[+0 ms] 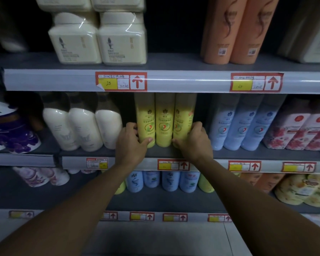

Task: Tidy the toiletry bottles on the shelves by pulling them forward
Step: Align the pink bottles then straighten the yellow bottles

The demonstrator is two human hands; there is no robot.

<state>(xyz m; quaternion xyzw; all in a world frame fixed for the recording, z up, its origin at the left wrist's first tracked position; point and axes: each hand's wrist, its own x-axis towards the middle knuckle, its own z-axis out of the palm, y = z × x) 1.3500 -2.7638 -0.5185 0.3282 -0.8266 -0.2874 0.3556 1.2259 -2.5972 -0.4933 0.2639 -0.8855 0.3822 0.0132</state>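
Head view: two bare forearms reach up to the middle shelf (266,154). Left hand (130,143) curls round the leftmost of three yellow bottles (164,121), thumb across its front near the base. Right hand (194,141) grips the rightmost one the same way. These bottles stand upright, touching, between white bottles (81,130) and blue bottles (242,124). Above, cream jars (98,45) and orange bottles (236,30).

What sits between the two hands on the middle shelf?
In the head view, three yellow bottles stand side by side between the left hand and the right hand, which grip the outer two.
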